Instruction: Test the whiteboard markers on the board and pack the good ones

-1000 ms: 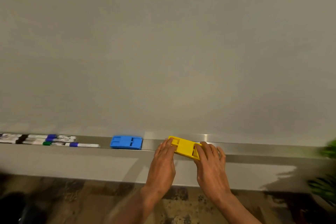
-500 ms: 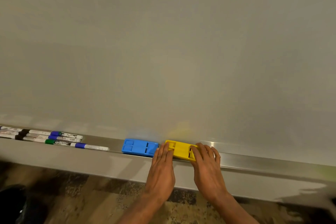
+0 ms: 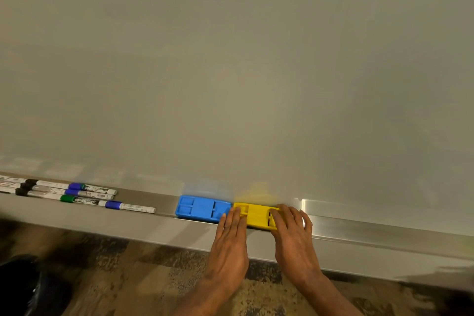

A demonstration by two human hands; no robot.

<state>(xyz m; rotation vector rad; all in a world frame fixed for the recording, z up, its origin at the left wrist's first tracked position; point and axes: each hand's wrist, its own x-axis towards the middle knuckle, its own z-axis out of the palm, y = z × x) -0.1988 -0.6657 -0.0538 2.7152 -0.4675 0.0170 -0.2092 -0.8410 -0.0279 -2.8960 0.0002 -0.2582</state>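
Note:
A blank whiteboard (image 3: pixel 230 72) fills most of the view. On its metal tray (image 3: pixel 372 226) a yellow eraser (image 3: pixel 257 215) lies end to end with a blue eraser (image 3: pixel 200 209). My left hand (image 3: pixel 229 246) rests straight fingers on the yellow eraser's left end, and my right hand (image 3: pixel 295 241) lays its fingers over the right end. Several whiteboard markers (image 3: pixel 77 194) with blue, green and black caps lie in rows at the tray's left end, far from both hands.
Below the tray is a mottled brown carpet (image 3: pixel 128 277). A dark rounded object (image 3: pixel 23 287) sits at the bottom left corner.
The yellow eraser has slid left along the tray under both hands until it meets the blue eraser. It lay tilted and apart a second ago.

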